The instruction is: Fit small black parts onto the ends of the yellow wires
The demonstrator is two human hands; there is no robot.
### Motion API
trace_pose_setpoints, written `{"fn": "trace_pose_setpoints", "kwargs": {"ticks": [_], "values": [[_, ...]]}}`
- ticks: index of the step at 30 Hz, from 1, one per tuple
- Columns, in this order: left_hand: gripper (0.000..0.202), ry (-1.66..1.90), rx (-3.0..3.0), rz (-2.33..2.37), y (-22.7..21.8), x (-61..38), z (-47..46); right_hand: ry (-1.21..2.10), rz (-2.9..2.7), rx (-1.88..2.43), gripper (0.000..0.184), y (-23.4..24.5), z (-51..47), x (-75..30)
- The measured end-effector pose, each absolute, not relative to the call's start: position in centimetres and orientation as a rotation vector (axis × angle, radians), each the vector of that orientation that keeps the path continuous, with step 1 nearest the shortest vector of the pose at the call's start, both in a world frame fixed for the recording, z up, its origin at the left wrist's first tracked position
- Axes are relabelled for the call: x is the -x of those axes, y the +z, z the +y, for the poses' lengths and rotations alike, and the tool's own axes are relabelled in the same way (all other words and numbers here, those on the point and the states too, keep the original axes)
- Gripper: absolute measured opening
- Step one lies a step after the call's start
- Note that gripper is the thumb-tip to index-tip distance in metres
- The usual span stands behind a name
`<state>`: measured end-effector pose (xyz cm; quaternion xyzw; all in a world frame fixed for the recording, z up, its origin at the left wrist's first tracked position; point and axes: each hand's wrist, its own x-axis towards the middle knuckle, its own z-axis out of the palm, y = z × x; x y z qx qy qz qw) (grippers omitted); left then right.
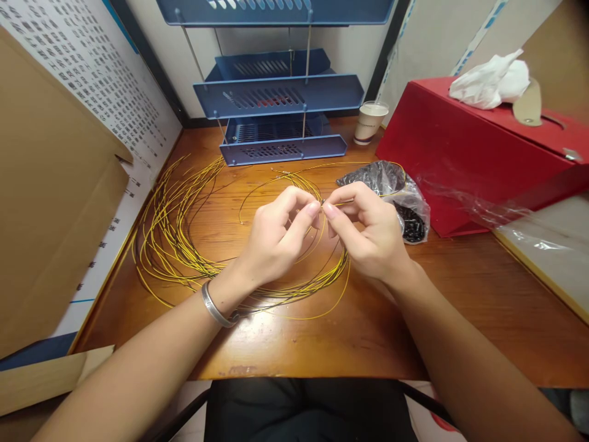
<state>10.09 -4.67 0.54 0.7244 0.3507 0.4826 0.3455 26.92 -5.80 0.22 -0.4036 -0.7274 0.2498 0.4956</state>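
Observation:
My left hand [276, 236] and my right hand [368, 230] meet over the middle of the wooden desk [368, 331], fingertips pinched together. Between them they grip the end of a thin yellow wire [359, 201] that runs off to the right. A tiny metal piece shows at the pinch. Under both hands lies a coil of yellow wires [294, 291]. A bigger loose bundle of yellow wires [170, 233] spreads on the desk to the left. A silver bracelet [214, 307] circles my left wrist.
A clear plastic bag of small black parts [405, 209] lies right of my hands. Behind it stands a red box [478, 153] with crumpled white tissue [492, 80] on top. Blue stacked trays [280, 104] and a paper cup [370, 121] stand at the back. Cardboard [50, 202] leans at left.

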Motion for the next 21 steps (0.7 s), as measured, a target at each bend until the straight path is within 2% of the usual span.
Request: {"fn": "trace_pose_setpoints", "kwargs": {"ticks": [7,17,21], "values": [[0.024,1.219,-1.837,0.925,0.32,-10.04,-4.62,0.592,-1.758,0.988,0.012,0.12,-5.90,-26.75],[0.045,1.240,-1.950,1.003,0.82,-10.13,-4.69,0.569,-1.768,0.956,0.009,0.35,-6.00,-26.67],[0.041,1.345,-1.952,1.003,0.27,-10.07,-4.19,0.578,-1.745,0.923,0.008,0.20,-5.82,-26.63]]}}
